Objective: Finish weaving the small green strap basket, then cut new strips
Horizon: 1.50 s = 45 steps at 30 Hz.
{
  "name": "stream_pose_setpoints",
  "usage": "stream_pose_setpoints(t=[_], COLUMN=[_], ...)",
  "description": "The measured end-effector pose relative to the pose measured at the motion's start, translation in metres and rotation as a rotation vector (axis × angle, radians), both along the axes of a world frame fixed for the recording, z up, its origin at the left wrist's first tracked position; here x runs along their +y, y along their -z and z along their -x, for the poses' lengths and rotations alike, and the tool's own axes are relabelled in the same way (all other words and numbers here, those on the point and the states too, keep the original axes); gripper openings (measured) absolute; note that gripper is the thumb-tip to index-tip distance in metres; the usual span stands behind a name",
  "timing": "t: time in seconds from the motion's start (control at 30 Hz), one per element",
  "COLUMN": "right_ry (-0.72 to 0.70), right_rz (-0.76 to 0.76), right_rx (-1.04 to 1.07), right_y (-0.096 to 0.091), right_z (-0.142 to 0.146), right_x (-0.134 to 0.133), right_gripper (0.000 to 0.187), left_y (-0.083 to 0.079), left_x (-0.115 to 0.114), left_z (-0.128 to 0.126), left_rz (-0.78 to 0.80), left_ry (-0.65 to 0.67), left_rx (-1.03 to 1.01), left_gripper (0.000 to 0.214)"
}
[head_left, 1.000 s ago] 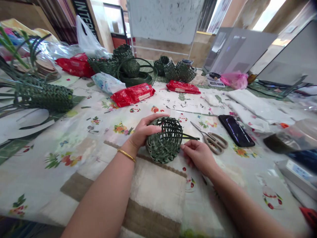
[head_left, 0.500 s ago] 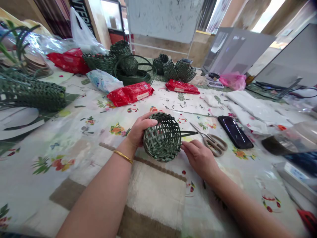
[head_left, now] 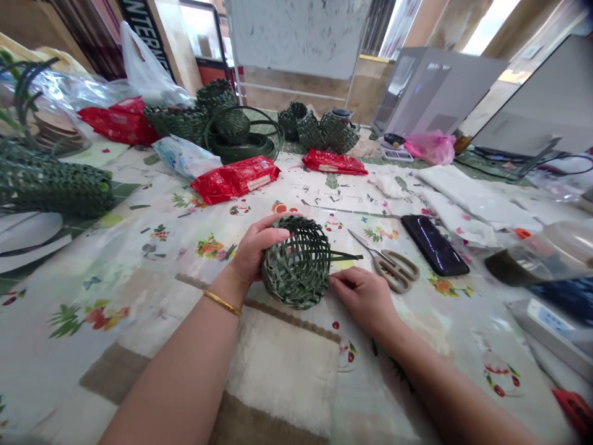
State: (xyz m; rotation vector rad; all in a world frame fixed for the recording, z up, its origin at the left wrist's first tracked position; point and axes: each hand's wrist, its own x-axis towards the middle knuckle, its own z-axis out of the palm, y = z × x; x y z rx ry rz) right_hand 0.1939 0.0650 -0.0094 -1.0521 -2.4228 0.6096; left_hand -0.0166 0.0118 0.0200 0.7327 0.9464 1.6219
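Observation:
A small round basket [head_left: 299, 266] woven from dark green strips is tilted with its open side toward me. My left hand [head_left: 254, 247] grips its left side, the thumb over the rim and the fingers behind, partly hidden. A loose green strip [head_left: 347, 255] sticks out from the basket's right side. Just below that strip, my right hand [head_left: 361, 293] is closed in a pinch at the basket's right edge. What lies between its fingertips is too small to make out. Scissors [head_left: 393, 269] with brown handles lie beyond my right hand, their blades pointing up and left.
A black phone [head_left: 434, 245] lies right of the scissors. Red packets [head_left: 236, 179] and several woven green pieces [head_left: 324, 130] stand farther back, near a coil of green strip [head_left: 245, 147]. At far right is a clear container [head_left: 546, 253]; a long woven piece [head_left: 60, 185] lies left.
The whole scene has shifted slightly left in view. My left hand still holds the basket, and my right hand stays pinched at its right edge, slightly lower against the loose strip.

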Motion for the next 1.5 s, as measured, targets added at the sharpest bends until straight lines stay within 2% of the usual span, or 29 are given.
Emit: stream_pose_setpoints(t=[0.1,0.33,0.5,0.7,0.87,1.03,1.17,1.23,1.4,1.5], right_ry=[0.015,-0.018,0.034,-0.015,-0.061,-0.115,-0.066,-0.057,-0.071,-0.062], right_rz=[0.079,0.037,0.088,-0.039,-0.069,-0.082,-0.090,-0.081,-0.015,-0.065], right_rx=[0.031,-0.018,0.113,0.111,0.058,0.007,0.009,0.030,0.128,0.083], right_y=[0.001,0.003,0.007,0.009,0.009,0.011,0.010,0.009,0.008,0.009], right_z=[0.001,0.004,0.002,-0.002,-0.002,0.002,0.003,0.002,0.001,0.001], right_x=[0.002,0.004,0.001,0.000,0.000,-0.003,-0.004,-0.003,-0.003,-0.004], right_gripper=[0.012,0.016,0.013,0.018,0.016,0.014,0.014,0.015,0.016,0.016], left_y=[0.000,-0.002,-0.001,-0.002,-0.001,-0.005,-0.008,-0.006,0.004,0.002], left_x=[-0.001,-0.003,-0.003,-0.005,-0.005,-0.007,-0.012,-0.013,-0.012,-0.009], left_z=[0.000,-0.003,-0.004,-0.003,-0.003,-0.004,-0.005,-0.004,0.001,0.000], left_rz=[0.003,-0.015,-0.056,-0.050,-0.080,-0.130,-0.204,-0.189,-0.133,-0.118], left_ry=[0.013,0.057,0.086,0.096,0.147,0.111,0.061,0.071,0.088,0.096], left_rx=[0.015,0.099,0.157,0.195,0.243,0.406,0.561,0.522,0.222,0.260], left_gripper=[0.044,0.044,0.044,0.044,0.043,0.042,0.043,0.043,0.043,0.043])
